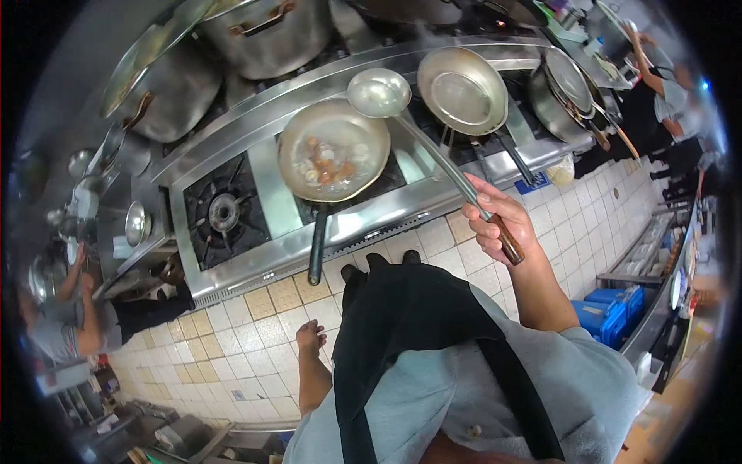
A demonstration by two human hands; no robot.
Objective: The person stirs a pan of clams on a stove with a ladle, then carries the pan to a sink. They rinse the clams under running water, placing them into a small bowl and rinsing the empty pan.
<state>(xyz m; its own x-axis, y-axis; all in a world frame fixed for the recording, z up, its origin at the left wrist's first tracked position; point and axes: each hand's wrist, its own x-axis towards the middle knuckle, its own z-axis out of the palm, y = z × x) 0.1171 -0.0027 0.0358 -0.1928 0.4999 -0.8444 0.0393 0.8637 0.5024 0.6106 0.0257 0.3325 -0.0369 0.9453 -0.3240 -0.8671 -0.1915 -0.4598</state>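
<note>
My right hand (pixel 500 220) is wrapped around the wooden handle end of a long metal ladle (pixel 440 158). The ladle's bowl hangs over the stove between two pans and seems to hold a clear liquid. Below and left of it, a frying pan (pixel 290 158) sits on a burner with reddish-brown and pale pieces (pixel 328 164) in bubbling liquid. Its black handle points toward me. My left hand (pixel 311 337) hangs low beside my apron, away from the stove, its fingers loosely curled with nothing seen in them.
A second pan (pixel 464 89) and stacked pots (pixel 558 100) stand to the right on the stove. Large stockpots (pixel 267 42) line the back. A bare burner (pixel 224 213) is at left. One person (pixel 77 317) works at far left, others (pixel 676 100) at far right.
</note>
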